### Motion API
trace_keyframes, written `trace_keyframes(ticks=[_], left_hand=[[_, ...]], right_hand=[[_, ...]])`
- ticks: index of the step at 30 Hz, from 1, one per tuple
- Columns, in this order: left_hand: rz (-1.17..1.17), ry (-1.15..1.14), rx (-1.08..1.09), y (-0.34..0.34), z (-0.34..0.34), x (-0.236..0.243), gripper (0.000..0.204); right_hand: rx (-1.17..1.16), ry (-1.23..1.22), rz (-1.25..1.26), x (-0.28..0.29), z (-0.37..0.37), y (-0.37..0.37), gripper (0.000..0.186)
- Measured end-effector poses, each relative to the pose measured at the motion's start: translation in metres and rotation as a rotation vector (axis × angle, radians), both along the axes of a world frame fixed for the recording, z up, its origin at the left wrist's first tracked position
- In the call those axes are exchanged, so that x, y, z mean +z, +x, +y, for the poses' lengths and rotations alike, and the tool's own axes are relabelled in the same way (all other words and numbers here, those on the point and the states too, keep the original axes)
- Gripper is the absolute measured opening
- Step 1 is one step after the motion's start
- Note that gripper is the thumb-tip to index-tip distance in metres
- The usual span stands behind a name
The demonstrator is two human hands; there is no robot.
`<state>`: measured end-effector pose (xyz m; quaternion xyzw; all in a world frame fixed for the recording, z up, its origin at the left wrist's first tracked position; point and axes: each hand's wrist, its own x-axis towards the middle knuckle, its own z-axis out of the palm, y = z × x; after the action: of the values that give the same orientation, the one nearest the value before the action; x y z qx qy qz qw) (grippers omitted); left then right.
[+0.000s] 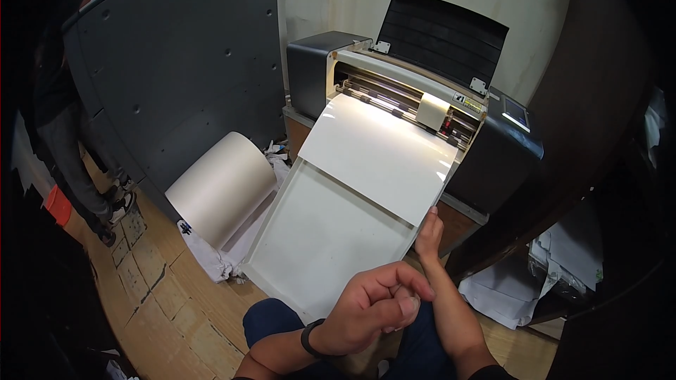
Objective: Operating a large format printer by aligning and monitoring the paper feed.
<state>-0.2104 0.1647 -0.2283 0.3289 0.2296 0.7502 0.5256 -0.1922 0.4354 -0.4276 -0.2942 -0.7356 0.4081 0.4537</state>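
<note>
1. Under a raised black lid, the white sheet runs from the machine onto the upper part of the pale tray.
2. At the tray's right edge, by the sheet's lower corner, is the right hand.
3. Before the tray's near end, the left hand curls its fingers toward the thumb.
4. With fingertips partly hidden, I cannot tell whether either hand is clamped on anything.
5. Left of the tray lies a large pale roll.

Room free over tray; roll obstructs left

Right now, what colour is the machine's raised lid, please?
The raised lid is black; see head view.
</note>
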Motion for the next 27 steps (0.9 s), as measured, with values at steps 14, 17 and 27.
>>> trace_keyframes(ticks=[14,17,27], left_hand=[[0.144,-0.046,0.053,0.002,0.001,-0.005,0.014],[0.152,-0.046,0.052,0.002,0.001,-0.006,0.014],[0.133,0.054,0.031,-0.002,0.001,-0.011,0.007]], right_hand=[[-0.011,-0.001,0.048,0.007,-0.006,-0.003,0.059],[-0.013,0.000,0.043,0.008,-0.006,-0.001,0.059],[0.006,-0.028,0.004,0.006,-0.004,0.000,0.063]])
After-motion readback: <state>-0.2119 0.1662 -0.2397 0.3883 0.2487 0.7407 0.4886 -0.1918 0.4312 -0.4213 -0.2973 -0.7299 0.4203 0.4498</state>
